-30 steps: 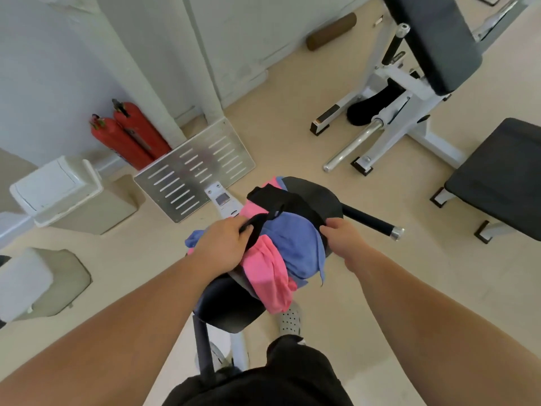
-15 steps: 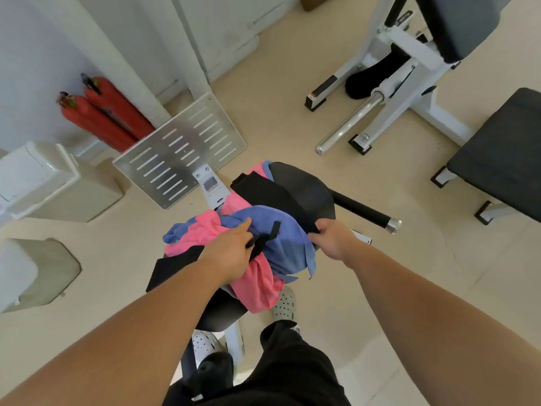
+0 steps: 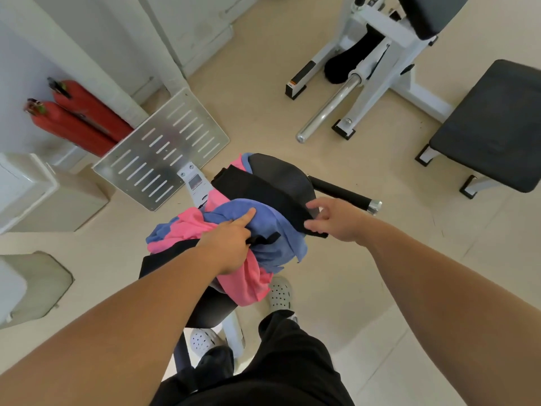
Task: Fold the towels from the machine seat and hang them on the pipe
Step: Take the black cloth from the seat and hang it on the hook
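1. My left hand (image 3: 231,244) sits on top of the towel heap. Its index finger is stretched straight out, with the tip on the blue towel (image 3: 272,227).
2. The other fingers of that hand are curled round a black cloth (image 3: 265,238). A short strip of it sticks out to the right of my knuckles.
3. More black fabric shows under my left forearm. I cannot tell whether it is one piece with the strip I hold.
4. My right hand (image 3: 336,221) pinches the near right end of the black towel (image 3: 269,197) between thumb and fingers. The fingers are partly spread, so the hold looks loose.
5. The black towel runs as a flat band from far left to near right across the machine seat (image 3: 281,171).
6. All the towels lie on that seat. The blue one is bunched in the middle, just near of the black band.
7. The pink towel (image 3: 248,285) lies under the blue one. It hangs over the near edge and also shows at the left and at the far end.
8. A black handle (image 3: 339,192) with a chrome tip juts right from the seat, just beyond my right hand.
9. A slotted metal plate (image 3: 164,153) stands to the far left of the seat, and two red extinguishers (image 3: 79,124) lean at the wall behind it.
10. A white machine frame (image 3: 377,65) and a black bench (image 3: 491,124) stand far right. My white clogs (image 3: 281,294) are on the floor below the seat.
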Motion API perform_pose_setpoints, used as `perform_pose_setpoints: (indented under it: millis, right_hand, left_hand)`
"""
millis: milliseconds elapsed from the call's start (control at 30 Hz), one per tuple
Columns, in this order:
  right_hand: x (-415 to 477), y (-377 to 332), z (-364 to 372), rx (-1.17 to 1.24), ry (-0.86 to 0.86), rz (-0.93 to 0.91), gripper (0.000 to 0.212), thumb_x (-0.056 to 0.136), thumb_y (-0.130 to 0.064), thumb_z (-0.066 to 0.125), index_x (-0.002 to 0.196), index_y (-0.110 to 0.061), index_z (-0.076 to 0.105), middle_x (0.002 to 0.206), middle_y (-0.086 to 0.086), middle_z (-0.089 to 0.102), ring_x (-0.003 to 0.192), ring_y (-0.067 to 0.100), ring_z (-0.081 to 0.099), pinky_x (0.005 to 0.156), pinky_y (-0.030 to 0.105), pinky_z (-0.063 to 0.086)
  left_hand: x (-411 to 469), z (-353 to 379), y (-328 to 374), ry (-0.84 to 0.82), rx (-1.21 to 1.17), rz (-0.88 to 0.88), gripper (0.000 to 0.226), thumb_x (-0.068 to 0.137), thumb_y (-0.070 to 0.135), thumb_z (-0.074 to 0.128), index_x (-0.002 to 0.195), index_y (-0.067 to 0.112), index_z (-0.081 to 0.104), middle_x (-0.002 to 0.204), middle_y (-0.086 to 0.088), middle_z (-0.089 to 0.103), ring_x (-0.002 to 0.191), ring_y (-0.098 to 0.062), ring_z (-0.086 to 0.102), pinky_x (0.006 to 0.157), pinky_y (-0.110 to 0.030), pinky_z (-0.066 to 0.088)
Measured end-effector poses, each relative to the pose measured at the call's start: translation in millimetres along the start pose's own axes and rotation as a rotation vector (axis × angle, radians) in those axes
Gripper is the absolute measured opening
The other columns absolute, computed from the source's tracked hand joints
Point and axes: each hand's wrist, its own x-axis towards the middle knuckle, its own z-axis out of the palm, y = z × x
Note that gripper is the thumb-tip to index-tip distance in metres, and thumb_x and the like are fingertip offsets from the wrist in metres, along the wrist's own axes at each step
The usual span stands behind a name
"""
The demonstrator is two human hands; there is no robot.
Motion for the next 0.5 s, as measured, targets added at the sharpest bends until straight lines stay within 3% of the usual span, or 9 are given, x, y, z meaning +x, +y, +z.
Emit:
perform_pose_setpoints:
  millis: [67,200,300,400,500]
  right_hand:
    - [2.8,6.7,8.6,-0.170,-0.053,0.002,0.025,0.093,-0.029,0.068,0.113,-0.014,0.063,0.093,0.011,0.074,0.092,0.029,0.068,0.079,0.038,0.052]
    - [17.9,9.0,24.0,-0.320,0.075,0.007,0.022,0.090,-0.036,0.069,0.088,-0.015,0.061,0.091,0.009,0.058,0.086,0.031,0.060,0.068,0.034,0.044]
    - [22.3,11.0,25.2,-0.535,0.068,0.050,0.022,0.092,-0.037,0.064,0.095,-0.016,0.065,0.098,0.009,0.056,0.085,0.028,0.057,0.070,0.033,0.045]
    - [17.2,16.9,15.7,-0.299,0.069,0.053,0.011,0.097,-0.027,0.057,0.099,-0.016,0.059,0.093,0.008,0.061,0.088,0.029,0.061,0.070,0.032,0.044]
    - [7.3,13.5,-4.2,0.020,0.147,0.065,0.010,0.100,-0.027,0.057,0.090,-0.024,0.058,0.087,0.005,0.068,0.075,0.022,0.061,0.060,0.028,0.042]
  left_hand:
    - [1.5,5.5,0.4,0.002,0.022,0.006,0.040,0.101,0.019,0.050,0.141,0.024,0.052,0.155,0.005,0.043,0.090,-0.017,0.055,0.097,-0.040,0.049]
    - [5.8,10.7,-1.9,0.004,0.043,-0.002,0.050,0.099,0.018,0.052,0.147,0.030,0.044,0.153,0.010,0.044,0.084,-0.014,0.056,0.096,-0.039,0.051]
    - [5.2,11.6,-1.9,0.002,0.043,-0.003,0.049,0.099,0.017,0.053,0.146,0.031,0.046,0.155,0.012,0.041,0.083,-0.014,0.057,0.095,-0.039,0.051]
    - [4.8,11.2,-1.4,0.005,0.020,-0.019,0.061,0.099,0.016,0.054,0.155,0.029,0.031,0.142,0.010,0.053,0.079,-0.014,0.058,0.092,-0.040,0.053]
    - [4.0,10.0,-2.6,-0.010,0.067,0.020,0.038,0.100,0.018,0.051,0.137,0.026,0.053,0.154,0.010,0.042,0.080,-0.015,0.058,0.094,-0.040,0.051]
